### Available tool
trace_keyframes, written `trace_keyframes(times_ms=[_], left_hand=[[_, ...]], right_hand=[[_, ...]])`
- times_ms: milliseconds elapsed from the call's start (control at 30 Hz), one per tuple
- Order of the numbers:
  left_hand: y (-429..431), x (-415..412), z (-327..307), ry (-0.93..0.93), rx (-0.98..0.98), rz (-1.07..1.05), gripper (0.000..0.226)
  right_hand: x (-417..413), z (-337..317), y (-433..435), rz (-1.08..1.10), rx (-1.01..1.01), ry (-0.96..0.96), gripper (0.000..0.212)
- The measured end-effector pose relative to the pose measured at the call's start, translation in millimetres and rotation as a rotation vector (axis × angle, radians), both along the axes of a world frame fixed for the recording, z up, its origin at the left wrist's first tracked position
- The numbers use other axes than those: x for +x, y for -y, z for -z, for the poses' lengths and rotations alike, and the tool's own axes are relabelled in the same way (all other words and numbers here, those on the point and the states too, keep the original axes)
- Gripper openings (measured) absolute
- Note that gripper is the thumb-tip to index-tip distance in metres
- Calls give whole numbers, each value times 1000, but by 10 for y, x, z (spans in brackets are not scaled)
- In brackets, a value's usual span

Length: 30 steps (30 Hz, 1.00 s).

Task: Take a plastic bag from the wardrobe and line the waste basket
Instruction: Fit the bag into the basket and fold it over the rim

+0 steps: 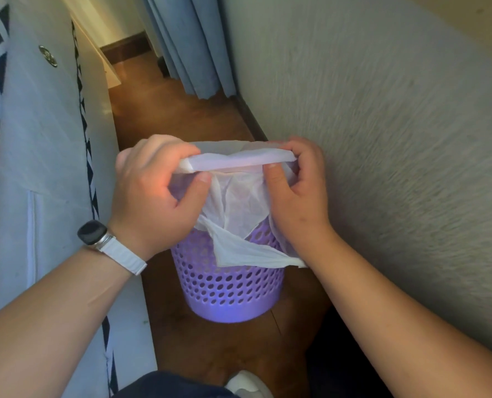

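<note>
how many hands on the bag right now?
2. The left hand pinches the rolled edge of the plastic bag at the left of the waste basket; the right hand pinches it at the right, next to the wall.

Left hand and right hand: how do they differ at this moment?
The left hand has a white-strapped watch at its wrist; the right hand has a bare wrist. The left hand grips the rolled edge of the bag away from the wall; the right hand grips it beside the wall. Both pinch it over the purple basket.
</note>
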<state>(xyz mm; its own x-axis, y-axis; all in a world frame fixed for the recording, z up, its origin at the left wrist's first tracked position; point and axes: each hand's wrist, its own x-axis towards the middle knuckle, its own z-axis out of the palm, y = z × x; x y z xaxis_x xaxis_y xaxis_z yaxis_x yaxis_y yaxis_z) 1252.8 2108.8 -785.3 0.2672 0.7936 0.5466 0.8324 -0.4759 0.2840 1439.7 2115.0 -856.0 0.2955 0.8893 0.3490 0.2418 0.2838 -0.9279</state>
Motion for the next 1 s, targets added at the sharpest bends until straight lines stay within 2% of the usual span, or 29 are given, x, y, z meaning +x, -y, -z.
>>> trace_keyframes(times_ms=[100, 200, 400, 667, 867, 1000], left_hand=[[57, 85, -21, -72, 3, 0, 35], [111, 178, 56, -148, 22, -50, 31], [149, 240, 100, -138, 14, -80, 26], [84, 180, 64, -41, -34, -55, 18], [6, 75, 25, 34, -30, -60, 20], [-30, 34, 44, 113, -70, -19, 24]], right_hand=[[-61, -32, 15, 42, 37, 126, 29], [-128, -83, 50, 49, 30, 242, 30], [-244, -188, 166, 24, 16, 326, 32], [-159, -185, 135, -15, 20, 286, 36], [-40, -76, 38, 27, -14, 121, 41], [35, -58, -23, 47, -18, 54, 33]])
